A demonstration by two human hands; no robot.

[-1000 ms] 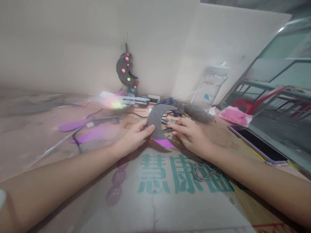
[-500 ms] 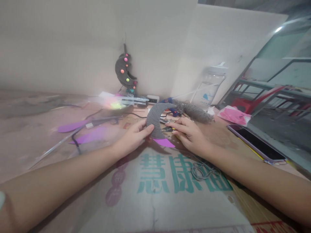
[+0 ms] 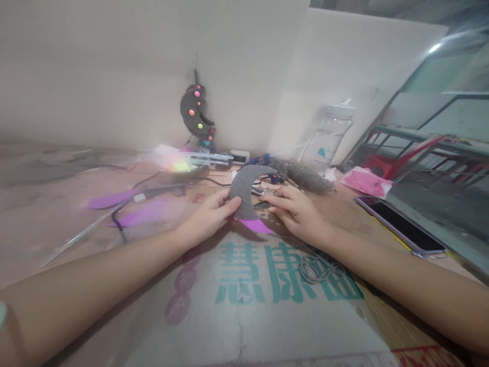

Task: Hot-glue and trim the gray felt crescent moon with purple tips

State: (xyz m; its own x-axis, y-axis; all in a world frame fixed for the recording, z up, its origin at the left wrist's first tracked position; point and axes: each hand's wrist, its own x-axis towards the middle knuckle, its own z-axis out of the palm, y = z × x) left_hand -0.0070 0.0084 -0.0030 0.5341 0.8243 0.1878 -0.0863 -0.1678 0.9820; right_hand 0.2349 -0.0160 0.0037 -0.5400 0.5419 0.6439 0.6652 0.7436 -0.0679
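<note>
A crescent wrapped in grey yarn stands tilted above the table, its lower tip bare purple. My left hand grips it by the outer curve, thumb in front and the other fingers partly hidden behind. On the inner side of the crescent, my right hand is closed in a pinch, apart from the crescent's face. A thin strand seems to run from under these fingers to a loose coil of grey yarn; the pinch point itself is blurred. Behind the right fingers lies a pair of scissors or pliers, partly covered.
A finished grey crescent with coloured beads hangs at the wall. Behind my hands lie a grey yarn skein and a blue glue gun. Purple pieces lie left; a bottle, pink packet and phone are right.
The view has shifted very slightly. The fingers of my right hand have moved a little, while my left hand keeps its hold on the crescent.
</note>
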